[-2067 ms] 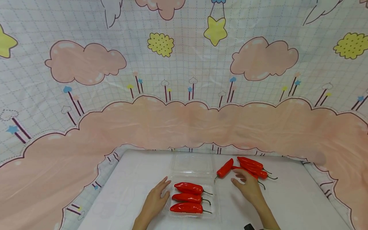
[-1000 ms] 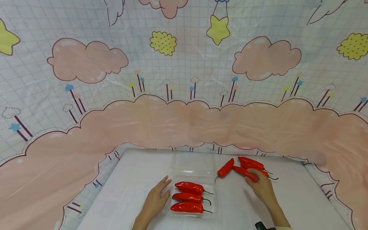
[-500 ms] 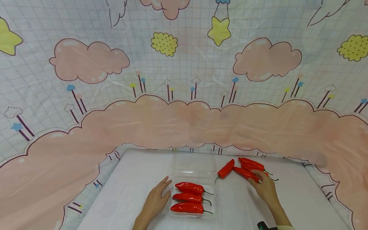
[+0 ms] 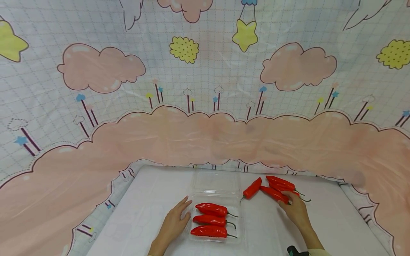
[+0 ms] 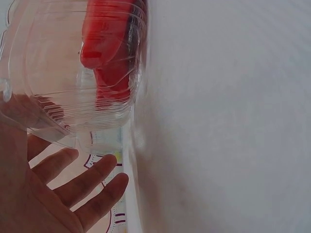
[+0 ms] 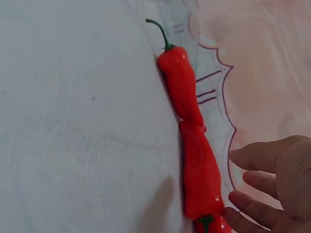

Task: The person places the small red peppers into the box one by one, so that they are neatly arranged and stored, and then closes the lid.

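In the head view three red chili peppers lie side by side in a clear plastic clamshell box (image 4: 241,222), the middle one being this chili pepper (image 4: 209,220). Beside the box's left side is my left hand (image 4: 173,220), its fingers extended; the left wrist view shows the fingertips (image 5: 116,182) near the clear wall. Over on the right, my right hand (image 4: 295,209) is at the stem end of another chili pepper (image 4: 272,193), hiding its stem. In the right wrist view that pepper (image 6: 200,170) lies beside my spread thumb and fingers, which are not closed round it.
The box's lid (image 4: 216,181) lies folded back behind it. A single chili pepper (image 4: 252,188) lies right of the lid, and other chili peppers (image 4: 280,183) are bunched beyond my right hand. A patterned cloth (image 4: 205,138) hangs behind the white table (image 4: 128,217).
My right hand has shifted right from the pepper's tip side to its stem end, then barely moved over the last half second. The left hand stays beside the box.
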Demonstrator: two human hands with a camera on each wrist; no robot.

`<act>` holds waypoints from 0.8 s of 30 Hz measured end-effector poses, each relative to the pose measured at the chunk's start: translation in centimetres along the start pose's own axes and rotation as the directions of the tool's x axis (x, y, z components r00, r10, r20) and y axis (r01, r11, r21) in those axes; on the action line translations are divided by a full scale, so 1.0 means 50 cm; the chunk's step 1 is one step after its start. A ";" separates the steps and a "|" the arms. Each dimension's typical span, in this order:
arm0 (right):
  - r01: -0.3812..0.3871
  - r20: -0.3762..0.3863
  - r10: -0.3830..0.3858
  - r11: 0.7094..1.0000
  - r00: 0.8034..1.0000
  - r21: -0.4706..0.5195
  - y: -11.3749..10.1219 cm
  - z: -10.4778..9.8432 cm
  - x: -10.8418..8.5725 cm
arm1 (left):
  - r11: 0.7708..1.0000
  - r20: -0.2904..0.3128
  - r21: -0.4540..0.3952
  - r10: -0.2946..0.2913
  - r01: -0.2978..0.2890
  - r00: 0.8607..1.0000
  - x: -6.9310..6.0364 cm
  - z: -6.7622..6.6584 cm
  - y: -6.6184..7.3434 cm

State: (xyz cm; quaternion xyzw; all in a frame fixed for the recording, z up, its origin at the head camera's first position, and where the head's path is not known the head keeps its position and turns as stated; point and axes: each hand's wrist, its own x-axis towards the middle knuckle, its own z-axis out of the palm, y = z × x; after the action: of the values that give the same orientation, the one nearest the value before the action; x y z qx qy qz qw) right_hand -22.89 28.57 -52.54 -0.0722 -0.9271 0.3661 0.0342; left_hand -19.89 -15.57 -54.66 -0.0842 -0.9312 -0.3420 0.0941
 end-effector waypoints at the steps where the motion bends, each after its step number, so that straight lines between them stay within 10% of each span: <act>1: -0.003 0.002 0.003 1.000 1.000 -0.002 0.002 0.001 0.001 | 1.000 -0.001 0.002 0.002 -0.002 1.000 0.000 0.000 0.000; 24: -0.037 -0.013 0.037 0.999 0.999 -0.012 0.030 0.030 0.019 | 1.000 -0.010 0.006 0.005 -0.005 1.000 -0.003 -0.002 0.001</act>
State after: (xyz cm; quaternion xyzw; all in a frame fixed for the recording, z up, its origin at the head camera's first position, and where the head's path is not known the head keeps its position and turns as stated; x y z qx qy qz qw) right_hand -23.84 28.80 -54.68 -0.0920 -0.9275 0.3608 0.0328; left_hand -19.72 -15.60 -54.59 -0.0847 -0.9315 -0.3394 0.1000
